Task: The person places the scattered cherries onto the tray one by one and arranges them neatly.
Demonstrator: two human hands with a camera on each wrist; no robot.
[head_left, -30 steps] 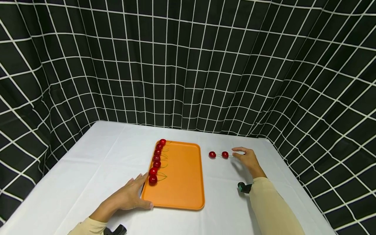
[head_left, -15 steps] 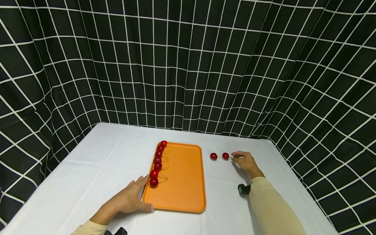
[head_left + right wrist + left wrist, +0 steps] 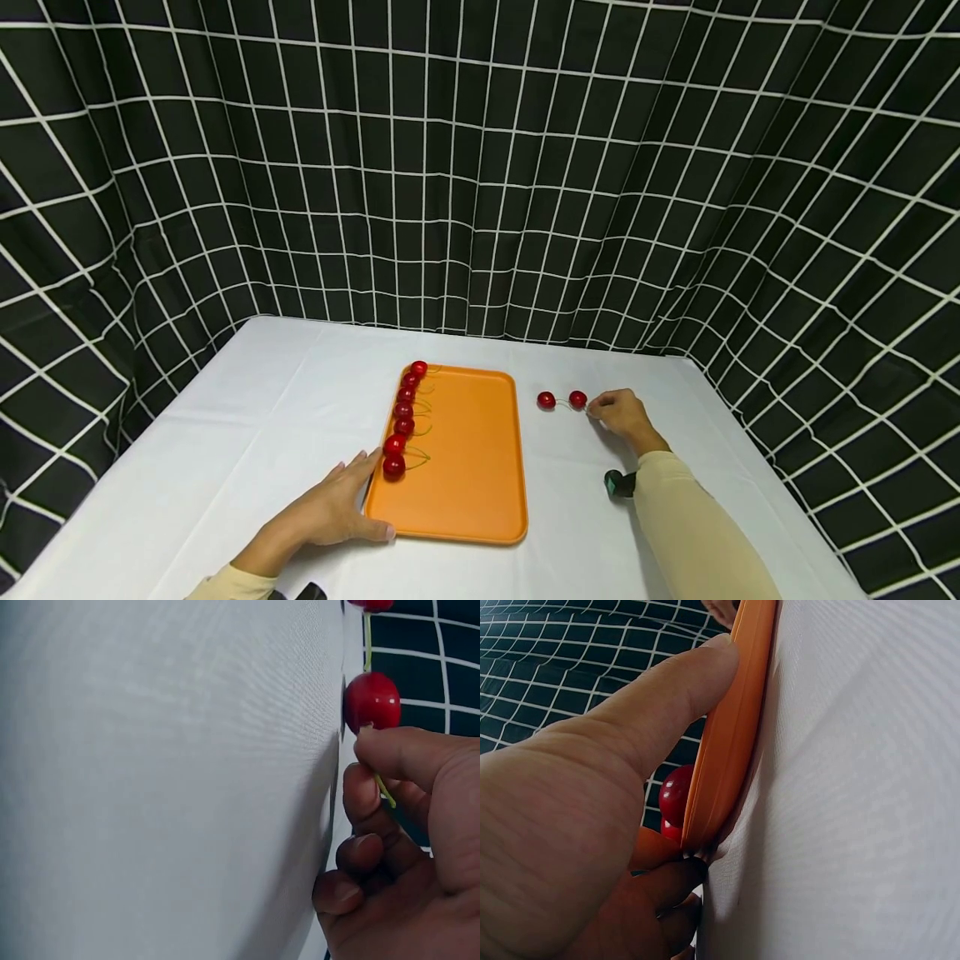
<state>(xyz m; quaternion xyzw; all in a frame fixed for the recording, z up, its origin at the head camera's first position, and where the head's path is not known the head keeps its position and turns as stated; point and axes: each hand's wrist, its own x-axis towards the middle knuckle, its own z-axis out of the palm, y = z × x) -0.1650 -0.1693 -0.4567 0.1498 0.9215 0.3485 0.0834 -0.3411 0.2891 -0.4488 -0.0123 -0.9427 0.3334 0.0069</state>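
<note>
My left hand (image 3: 335, 502) rests at the near left corner of an orange tray (image 3: 465, 500). Its thumb lies along the near rim, also seen in the left wrist view, and its fingers touch the left side. Down the tray's left edge runs a row of several red cherries (image 3: 403, 410), green stems pointing right. Right of the tray, my right hand (image 3: 624, 417) pinches the stem of a cherry (image 3: 373, 701) between thumb and index finger, close to the fruit; the stem's end shows below the fingertips. Another cherry (image 3: 546, 401) lies just left of it on the cloth.
A white cloth (image 3: 300, 400) covers the table. Black curtains (image 3: 465, 167) with a white grid stand behind and at both sides. A dark wrist camera (image 3: 618, 483) sits under the right sleeve.
My right hand's fingers have closed from a spread pose onto the stem of the nearer cherry, moving slightly left and down. The left hand keeps its place on the tray.
</note>
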